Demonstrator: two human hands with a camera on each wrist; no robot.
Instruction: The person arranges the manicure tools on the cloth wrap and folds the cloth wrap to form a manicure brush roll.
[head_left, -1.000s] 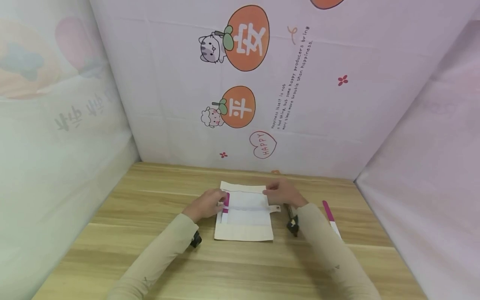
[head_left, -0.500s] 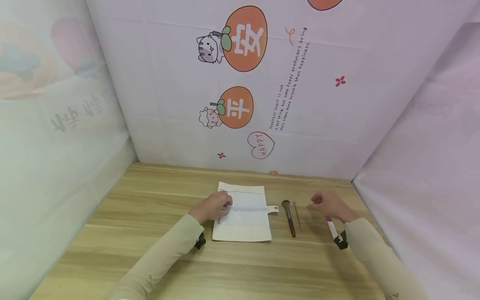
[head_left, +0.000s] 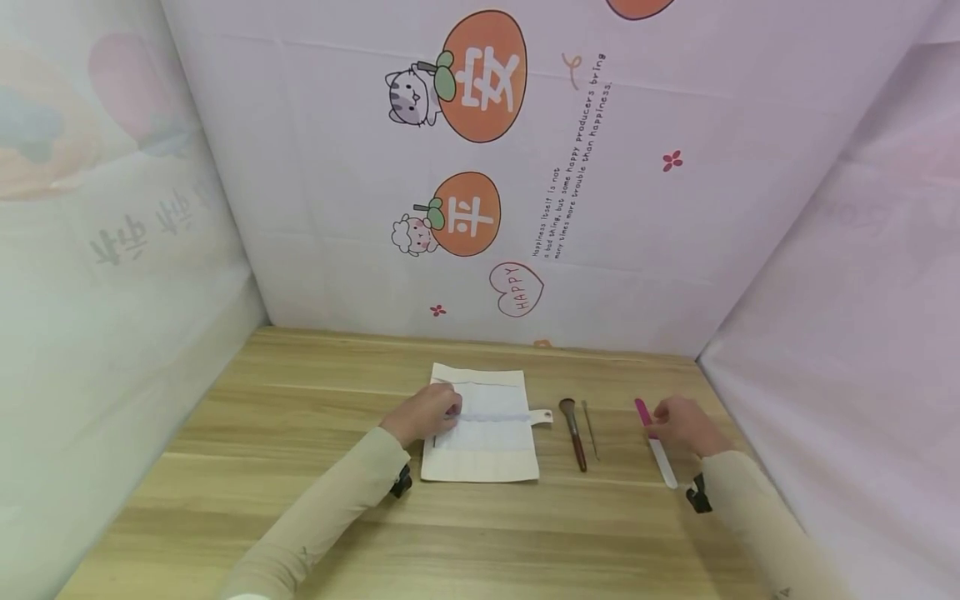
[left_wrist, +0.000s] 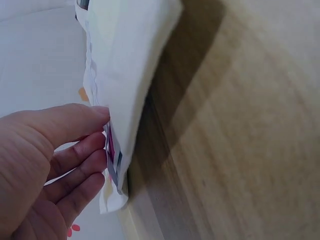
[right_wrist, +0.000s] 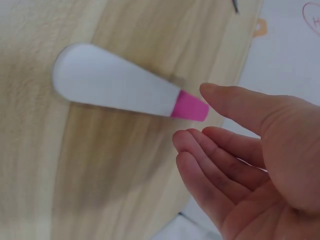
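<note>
A cream fabric roll pouch (head_left: 487, 467) lies unfolded on the table, its snap tab (head_left: 542, 417) pointing right. My left hand (head_left: 426, 414) is at its left side; in the left wrist view the thumb and fingers pinch the pocket edge, where a thin pink and grey strip shows inside. On the right lies a pink and white nail file (head_left: 662, 462). My right hand (head_left: 684, 423) is over its pink half. In the right wrist view the thumb and the relaxed fingers stand apart on either side of the file, with a gap between them.
Between pouch and file lie a makeup brush (head_left: 576, 437) with a dark red handle and a thin metal pick (head_left: 592, 432). The wooden table (head_left: 480, 533) is enclosed by printed fabric at the back (head_left: 615, 308) and both sides.
My right hand has moved from the pouch's right edge to the nail file. My left hand has shifted slightly over the pouch's left pocket, and the pink strip there is covered in the head view.
</note>
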